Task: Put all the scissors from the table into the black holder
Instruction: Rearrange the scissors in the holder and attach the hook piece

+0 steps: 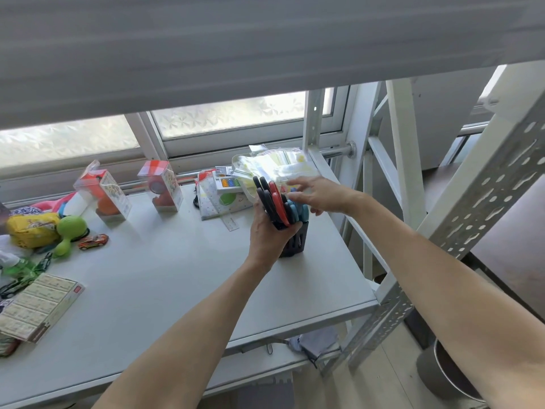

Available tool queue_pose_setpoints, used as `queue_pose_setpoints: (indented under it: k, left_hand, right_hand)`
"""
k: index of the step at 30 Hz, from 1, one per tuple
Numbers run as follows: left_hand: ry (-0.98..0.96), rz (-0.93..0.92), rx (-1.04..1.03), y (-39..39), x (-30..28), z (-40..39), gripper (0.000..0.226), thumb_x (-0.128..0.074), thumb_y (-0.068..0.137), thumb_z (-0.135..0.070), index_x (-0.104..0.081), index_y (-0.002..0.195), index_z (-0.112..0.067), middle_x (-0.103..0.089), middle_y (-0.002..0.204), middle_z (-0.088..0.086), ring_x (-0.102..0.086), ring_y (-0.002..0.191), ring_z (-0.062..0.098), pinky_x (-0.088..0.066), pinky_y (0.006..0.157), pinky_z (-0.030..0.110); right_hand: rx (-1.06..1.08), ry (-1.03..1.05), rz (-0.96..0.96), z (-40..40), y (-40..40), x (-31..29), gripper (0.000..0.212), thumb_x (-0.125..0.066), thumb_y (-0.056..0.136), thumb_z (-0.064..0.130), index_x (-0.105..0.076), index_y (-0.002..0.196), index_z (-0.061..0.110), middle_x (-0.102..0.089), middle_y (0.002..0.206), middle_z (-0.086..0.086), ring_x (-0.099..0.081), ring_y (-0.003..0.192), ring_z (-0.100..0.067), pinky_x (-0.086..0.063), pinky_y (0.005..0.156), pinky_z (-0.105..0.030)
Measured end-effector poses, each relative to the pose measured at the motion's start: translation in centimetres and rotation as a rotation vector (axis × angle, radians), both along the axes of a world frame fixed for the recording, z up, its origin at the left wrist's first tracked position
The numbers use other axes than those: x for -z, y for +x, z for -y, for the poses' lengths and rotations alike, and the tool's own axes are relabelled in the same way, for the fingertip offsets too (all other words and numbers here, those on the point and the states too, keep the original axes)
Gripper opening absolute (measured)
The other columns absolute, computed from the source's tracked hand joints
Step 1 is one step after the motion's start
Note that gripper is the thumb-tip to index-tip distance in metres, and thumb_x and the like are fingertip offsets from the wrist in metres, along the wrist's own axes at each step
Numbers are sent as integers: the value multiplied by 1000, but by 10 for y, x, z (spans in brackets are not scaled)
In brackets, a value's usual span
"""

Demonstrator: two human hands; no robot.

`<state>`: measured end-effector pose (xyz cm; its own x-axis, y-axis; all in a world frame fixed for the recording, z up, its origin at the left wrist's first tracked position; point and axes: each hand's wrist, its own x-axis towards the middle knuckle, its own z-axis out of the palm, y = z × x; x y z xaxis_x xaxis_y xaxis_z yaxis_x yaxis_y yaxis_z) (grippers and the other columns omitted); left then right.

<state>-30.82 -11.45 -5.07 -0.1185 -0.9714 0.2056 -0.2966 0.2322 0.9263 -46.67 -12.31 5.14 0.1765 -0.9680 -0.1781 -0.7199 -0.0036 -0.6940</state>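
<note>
The left hand (267,231) grips the black holder (295,242) on the desk (177,276). Scissors (280,202) stand in it. The right hand (317,196) reaches above them, fingers spread, holding nothing.

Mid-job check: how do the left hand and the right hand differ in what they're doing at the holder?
The left hand grips the black holder from its left side, fingers wrapped round it; the right hand holds nothing, fingers extended. The left hand sits low against the holder's body; the right hand is higher, at the scissors handles' level, beside the blue ones. Whether it touches them is unclear. Both are at the holder, near the table's right end.
</note>
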Motion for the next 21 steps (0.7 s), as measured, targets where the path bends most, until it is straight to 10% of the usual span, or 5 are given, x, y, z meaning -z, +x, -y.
queue_pose_setpoints:
  k: [7,11,21]
  left_hand:
    - [-4,1,17,0,1,2,83,-84,68,-37,-46,140,-22,-63,128,-2,-62,118,17,-55,99,39]
    - [1,-12,50,4,-1,5,82,-88,67,-40,-50,137,-21,-66,123,-3,-64,113,13,-56,96,33]
    - [40,35,228,17,-10,13,76,-88,64,-34,-58,131,-13,-68,119,4,-67,107,8,-57,89,21]
  right_hand:
    - [-122,8,-59,2,-4,-2,39,-55,97,33,-58,134,21,-52,139,-3,-57,95,-16,-48,65,-22]
    - [-255,203,-114,-2,-11,-8,77,-69,87,16,-29,150,34,-41,145,4,-55,113,-18,-51,91,-33]
    - [-172,-43,-29,-15,-15,9,67,-78,79,13,-48,138,28,-50,125,9,-63,99,-14,-53,89,-32]
